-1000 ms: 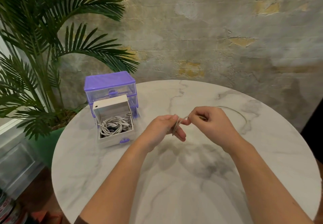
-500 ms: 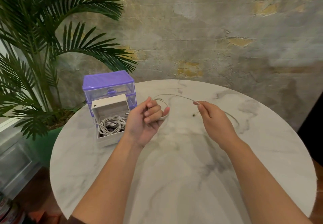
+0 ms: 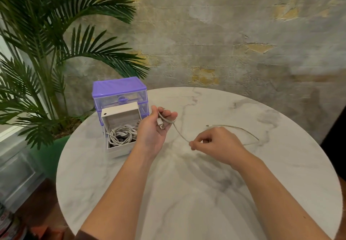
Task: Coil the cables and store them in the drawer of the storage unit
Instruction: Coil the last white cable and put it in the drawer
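White cable (image 3: 178, 134) (half-coiled) btwn both hands.

My table (image 3: 187, 193) looked like smooth, matt marble; the storage unit (image 3: 119, 94) was glossy plastic, clear-walled; the wall (image 3: 224, 33) rough, patchy plaster.

cable (image 3: 179, 134) in my fingers: pale grey-white | storage unit (image 3: 119, 95): purple lid and frame, clear walls | drawer (image 3: 119, 127): white | coiled cables (image 3: 121, 135) in it: white | table (image 3: 187, 193): white marble, grey veins | plant (image 3: 56, 33): dark green | wall (image 3: 224, 33): mottled grey with yellow patches
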`<state>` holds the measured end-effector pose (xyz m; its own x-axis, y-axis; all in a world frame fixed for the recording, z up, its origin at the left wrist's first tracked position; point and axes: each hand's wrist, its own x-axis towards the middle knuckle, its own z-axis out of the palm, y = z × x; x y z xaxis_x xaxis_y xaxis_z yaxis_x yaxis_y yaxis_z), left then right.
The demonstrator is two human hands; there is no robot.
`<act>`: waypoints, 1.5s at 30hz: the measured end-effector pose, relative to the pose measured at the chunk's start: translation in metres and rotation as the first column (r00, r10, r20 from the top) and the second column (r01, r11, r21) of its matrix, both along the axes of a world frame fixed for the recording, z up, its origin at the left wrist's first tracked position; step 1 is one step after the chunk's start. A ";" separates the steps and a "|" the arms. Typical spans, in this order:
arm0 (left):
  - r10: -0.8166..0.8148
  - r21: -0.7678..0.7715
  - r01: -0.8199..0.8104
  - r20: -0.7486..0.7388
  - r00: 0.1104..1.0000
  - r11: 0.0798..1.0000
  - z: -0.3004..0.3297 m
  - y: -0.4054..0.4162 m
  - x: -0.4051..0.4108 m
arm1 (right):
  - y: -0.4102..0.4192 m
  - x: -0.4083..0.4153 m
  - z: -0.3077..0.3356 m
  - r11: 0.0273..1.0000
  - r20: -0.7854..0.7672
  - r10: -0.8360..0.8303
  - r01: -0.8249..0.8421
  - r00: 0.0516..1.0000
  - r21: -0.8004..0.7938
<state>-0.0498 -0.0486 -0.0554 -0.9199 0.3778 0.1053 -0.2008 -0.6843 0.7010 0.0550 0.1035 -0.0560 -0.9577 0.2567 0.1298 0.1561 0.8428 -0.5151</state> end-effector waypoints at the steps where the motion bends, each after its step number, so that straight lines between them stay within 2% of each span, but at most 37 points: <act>1: 0.020 -0.084 -0.024 -0.052 0.998 0.996 -0.001 0.001 0.001 | -0.002 0.001 0.000 0.999 -0.001 0.033 -0.033 0.999 -0.029; 4: 0.004 -0.283 -0.069 -0.224 0.975 0.957 -0.004 0.005 0.006 | -0.007 0.003 0.000 0.993 -0.044 0.104 -0.106 0.994 -0.042; 7: -0.087 -0.470 -0.094 -0.348 0.933 0.878 -0.008 0.010 0.011 | -0.010 0.005 0.000 0.985 -0.130 0.157 -0.165 0.979 -0.049; 10: -0.187 -0.621 -0.103 -0.384 0.904 0.777 -0.010 0.014 0.015 | -0.009 0.007 0.003 0.988 -0.250 0.141 -0.153 0.958 -0.030; 13: -0.288 -0.688 -0.059 -0.378 0.880 0.723 -0.009 0.012 0.018 | -0.005 0.007 0.004 0.994 -0.393 0.093 -0.105 0.915 -0.008; 16: -0.382 -0.733 -0.009 -0.365 0.849 0.680 -0.009 0.010 0.019 | 0.001 0.002 0.002 0.988 -0.516 0.124 -0.059 0.847 0.142; 18: -0.417 -0.687 0.108 -0.301 0.858 0.719 -0.008 0.008 0.019 | 0.006 -0.002 0.000 0.983 -0.576 0.133 -0.032 0.806 0.183; 20: -0.427 -0.568 0.248 -0.206 0.880 0.785 -0.007 0.006 0.018 | 0.014 -0.007 -0.003 0.981 -0.617 0.120 0.001 0.777 0.193; 23: -0.439 -0.386 0.382 -0.068 0.896 0.840 -0.003 0.003 0.017 | 0.023 -0.014 -0.009 0.974 -0.618 0.077 0.074 0.783 0.215; 26: -0.480 -0.230 0.468 0.008 0.877 0.853 0.000 0.002 0.016 | 0.028 -0.019 -0.016 0.960 -0.563 0.036 0.129 0.825 0.250; 30: -0.488 -0.048 0.490 0.048 0.871 0.870 0.002 -0.002 0.013 | 0.032 -0.022 -0.016 0.946 -0.513 -0.017 0.179 0.858 0.270; 32: -0.474 -0.013 0.475 0.065 0.878 0.880 0.001 -0.003 0.011 | 0.027 -0.020 -0.012 0.979 -0.519 -0.025 0.127 0.854 0.162; 34: -0.455 -0.016 0.457 0.064 0.888 0.890 -0.001 -0.002 0.009 | 0.020 -0.017 -0.010 0.995 -0.537 -0.068 0.017 0.841 -0.099; 36: -0.439 -0.028 0.441 0.050 0.897 0.897 -0.003 0.001 0.008 | 0.012 -0.017 -0.007 0.931 -0.551 -0.132 -0.088 0.824 -0.354; 38: -0.430 -0.025 0.431 0.039 0.902 0.902 -0.004 0.002 0.008 | 0.006 -0.016 -0.003 0.850 -0.535 -0.168 -0.153 0.828 -0.504; 41: -0.425 0.029 0.425 0.034 0.904 0.905 -0.003 0.002 0.008 | 0.003 -0.015 0.000 0.740 -0.422 -0.150 -0.182 0.894 -0.647; 45: -0.430 0.099 0.423 0.061 0.901 0.901 -0.002 0.001 0.008 | 0.000 -0.015 -0.002 0.739 -0.233 -0.069 -0.107 0.970 -0.665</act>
<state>-0.0418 -0.0474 -0.0576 -0.6792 0.7289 0.0856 -0.5388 -0.5744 0.6162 0.0404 0.1033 -0.0581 -0.9284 0.3424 0.1442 -0.0511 0.2668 -0.9624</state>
